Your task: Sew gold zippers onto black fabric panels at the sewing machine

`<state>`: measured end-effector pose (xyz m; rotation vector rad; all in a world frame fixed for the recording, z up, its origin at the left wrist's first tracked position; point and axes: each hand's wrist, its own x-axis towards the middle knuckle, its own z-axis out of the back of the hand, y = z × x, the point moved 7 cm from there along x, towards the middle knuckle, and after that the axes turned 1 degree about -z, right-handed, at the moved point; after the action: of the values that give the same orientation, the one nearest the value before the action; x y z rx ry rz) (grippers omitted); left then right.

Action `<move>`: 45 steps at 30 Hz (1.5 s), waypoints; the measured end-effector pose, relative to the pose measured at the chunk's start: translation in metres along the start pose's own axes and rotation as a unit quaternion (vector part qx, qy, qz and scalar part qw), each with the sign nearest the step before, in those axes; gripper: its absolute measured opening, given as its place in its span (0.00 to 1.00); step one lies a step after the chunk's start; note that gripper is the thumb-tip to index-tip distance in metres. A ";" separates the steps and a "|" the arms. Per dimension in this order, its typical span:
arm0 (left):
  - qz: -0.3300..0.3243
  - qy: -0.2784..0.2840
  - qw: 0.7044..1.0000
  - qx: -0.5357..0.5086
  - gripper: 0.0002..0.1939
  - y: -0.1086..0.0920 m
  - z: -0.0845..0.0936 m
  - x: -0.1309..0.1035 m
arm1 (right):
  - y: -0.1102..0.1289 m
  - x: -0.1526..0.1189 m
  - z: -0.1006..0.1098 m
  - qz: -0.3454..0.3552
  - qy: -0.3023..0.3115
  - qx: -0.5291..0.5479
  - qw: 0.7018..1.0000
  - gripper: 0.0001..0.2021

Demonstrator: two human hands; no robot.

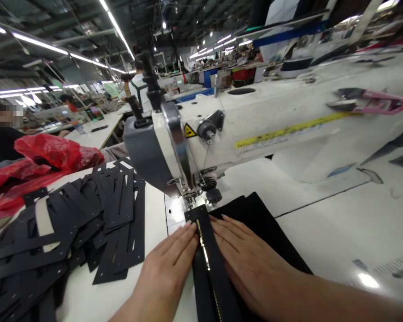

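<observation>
A black strip (215,250) with a gold zipper (203,245) down its middle lies on the white sewing table, its far end by the presser foot of the sewing machine (195,197). My left hand (171,264) lies flat along the strip's left edge, fingertips touching it. On the other side my right hand (245,255) rests flat, fingers stretched forward along the right edge. Beneath the right hand spreads a larger piece of black fabric (255,214). Both hands have their fingers extended. The needle tip is too small to make out.
A heap of black slotted pieces (100,210) covers the table's left side, with a red plastic bag (53,156) behind it. Pink-handled snips (372,102) and a yellow measuring tape (289,130) are on the machine arm. Other people sit and stand farther back.
</observation>
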<state>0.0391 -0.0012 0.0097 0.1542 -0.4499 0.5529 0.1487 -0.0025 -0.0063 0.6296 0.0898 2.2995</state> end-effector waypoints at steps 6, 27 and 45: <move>-0.019 0.027 0.999 0.012 0.18 0.006 -0.001 -0.006 | -0.003 0.001 -0.001 -0.016 0.006 -0.014 1.000 0.28; 0.027 0.054 0.996 0.064 0.19 0.001 -0.008 -0.002 | 0.000 -0.001 -0.002 -0.014 0.070 0.028 0.997 0.23; 0.053 -0.061 0.995 0.056 0.18 0.020 -0.011 0.018 | -0.016 0.026 -0.014 0.055 0.112 -0.052 0.991 0.29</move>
<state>0.0460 0.0266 0.0081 0.2736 -0.5482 0.6749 0.1363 0.0282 -0.0115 0.3286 0.0417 2.4565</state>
